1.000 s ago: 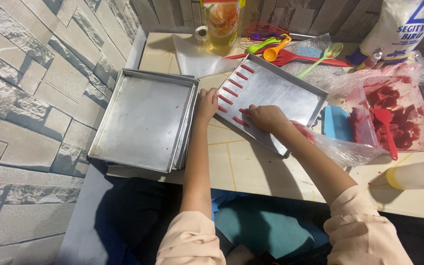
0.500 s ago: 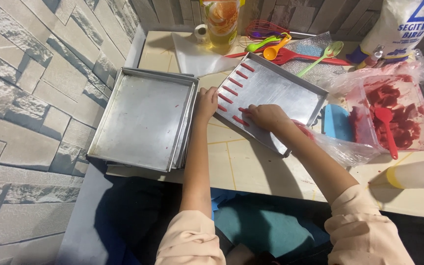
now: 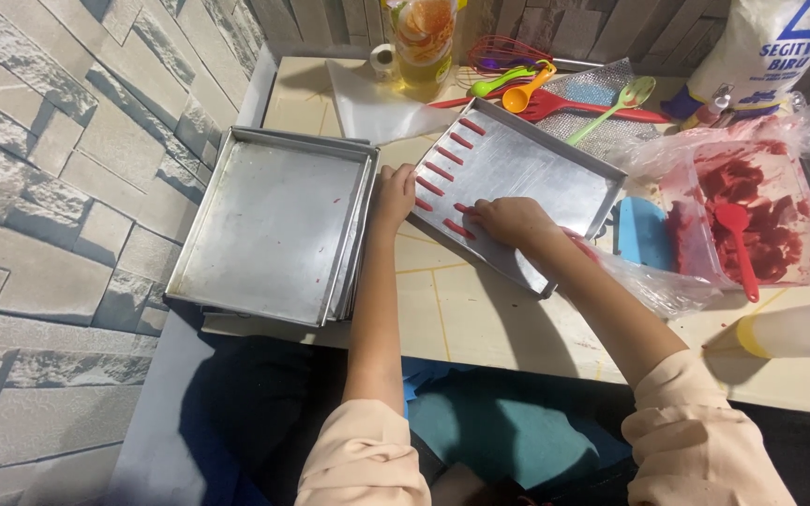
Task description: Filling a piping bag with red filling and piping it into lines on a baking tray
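Note:
A metal baking tray [image 3: 555,178] lies tilted on the tiled table, with a row of short red dough strips [image 3: 446,155] along its left edge. My left hand [image 3: 393,192] grips that left edge. My right hand [image 3: 510,221] rests on the tray near its lower left corner, fingertips pressed on a red strip [image 3: 458,228]. A clear container of red dough [image 3: 752,215] with a red spoon [image 3: 738,245] in it stands to the right, inside a plastic bag.
A stack of empty metal trays [image 3: 269,225] sits at the left by the stone-pattern wall. A bottle of oil [image 3: 421,37], coloured measuring spoons [image 3: 517,89], a flour bag [image 3: 766,47], a blue scraper [image 3: 644,234] and a squeeze bottle [image 3: 799,333] surround the work area.
My right hand has shifted slightly on the tray's lower left part, setting down a red strip. My left hand stays on the tray edge.

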